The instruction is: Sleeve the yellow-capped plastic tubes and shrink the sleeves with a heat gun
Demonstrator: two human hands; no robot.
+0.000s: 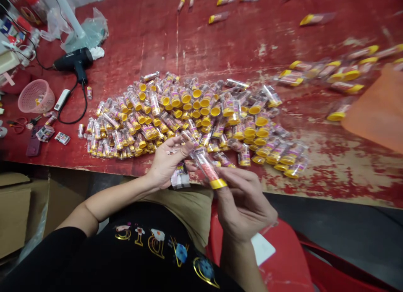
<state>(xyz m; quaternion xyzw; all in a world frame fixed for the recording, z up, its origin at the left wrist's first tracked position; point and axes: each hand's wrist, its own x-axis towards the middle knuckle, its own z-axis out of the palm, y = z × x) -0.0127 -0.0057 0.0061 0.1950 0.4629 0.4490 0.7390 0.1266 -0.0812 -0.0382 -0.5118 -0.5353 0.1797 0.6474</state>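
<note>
My right hand (247, 199) pinches a clear plastic tube (206, 167) near its yellow end, with reddish contents showing through the wall. The tube tilts up and left, its clear end by the fingers of my left hand (166, 162). That hand is closed on several printed plastic film sleeves (180, 176), which hang below its palm. Part of the sleeves is hidden by the fingers. Just behind both hands, a large heap of similar tubes (176, 101) with yellow ends and purple printed wraps covers the near part of the red table (151, 40).
A black heat gun (75, 61) with its cable lies at the left, near a pink basket (37, 95) and red-handled scissors (17, 125). More yellow-ended tubes (343, 71) lie right, beside an orange sheet (378, 111). A red chair (283, 258) is below the table edge.
</note>
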